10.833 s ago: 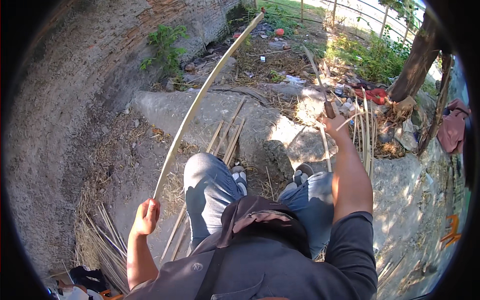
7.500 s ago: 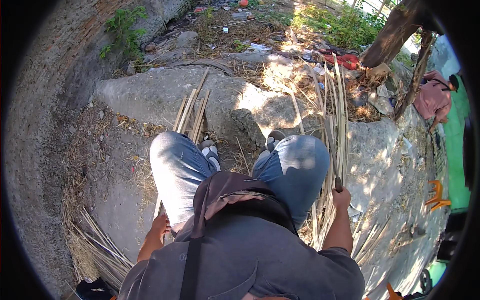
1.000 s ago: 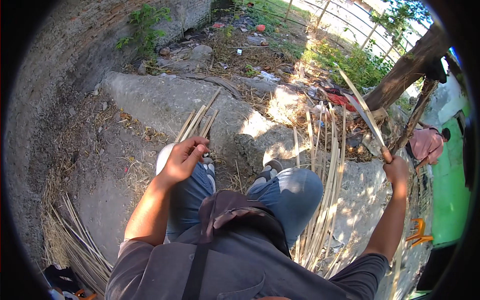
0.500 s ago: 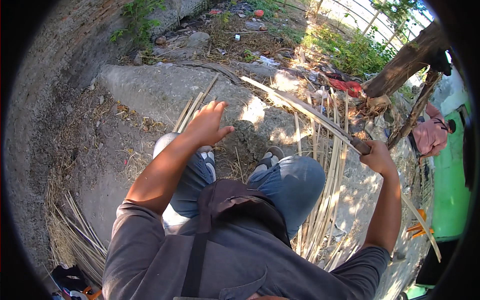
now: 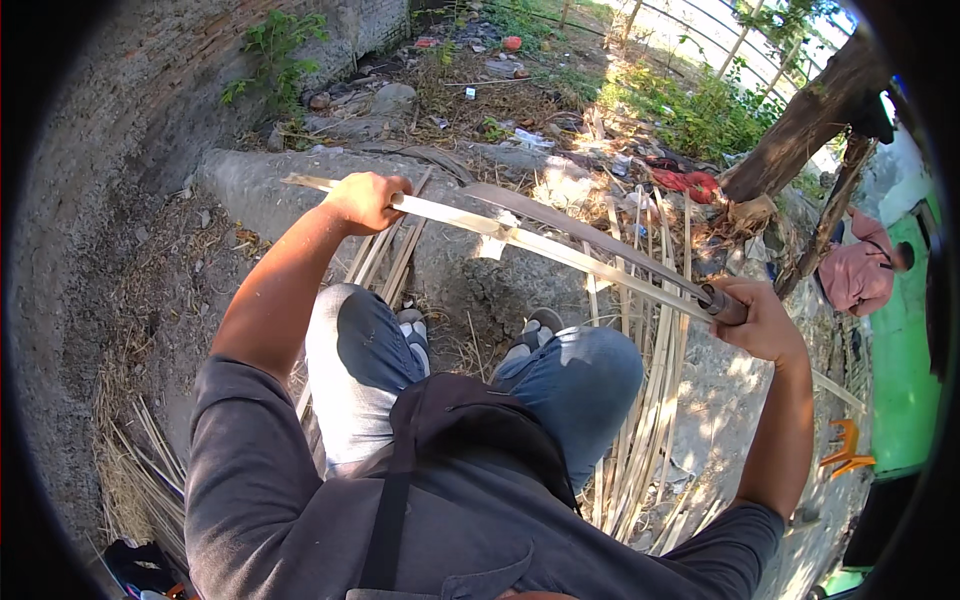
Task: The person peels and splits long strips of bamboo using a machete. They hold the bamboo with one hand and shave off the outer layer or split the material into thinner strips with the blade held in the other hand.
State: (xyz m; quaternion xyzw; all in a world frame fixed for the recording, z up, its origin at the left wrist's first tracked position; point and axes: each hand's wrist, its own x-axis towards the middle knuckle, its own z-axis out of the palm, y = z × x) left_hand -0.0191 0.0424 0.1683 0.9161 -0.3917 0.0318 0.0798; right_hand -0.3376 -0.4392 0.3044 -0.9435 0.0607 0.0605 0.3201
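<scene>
A long pale bamboo strip (image 5: 560, 253) stretches across in front of me, with a node near its middle. My left hand (image 5: 368, 204) is closed round it near its left end, and a short tip sticks out past the fist. My right hand (image 5: 757, 318) grips the dark handle of a machete (image 5: 585, 231), whose blade points left just beyond the strip. The strip runs in at the right fist beneath the handle; whether those fingers also hold it I cannot tell. Blade and strip lie close together near the right hand and spread apart leftward.
Several cut bamboo strips (image 5: 655, 400) lie on the ground right of my knees, and another bundle (image 5: 160, 470) at lower left. A wall (image 5: 120, 130) rises on the left. A tree trunk (image 5: 800, 140), a person in pink (image 5: 858, 265) and an orange stool (image 5: 848, 450) are at the right.
My left hand, open before, has moved left and closed on the bamboo strip. The strip and machete blade now show apart; the right hand keeps its grip on the machete.
</scene>
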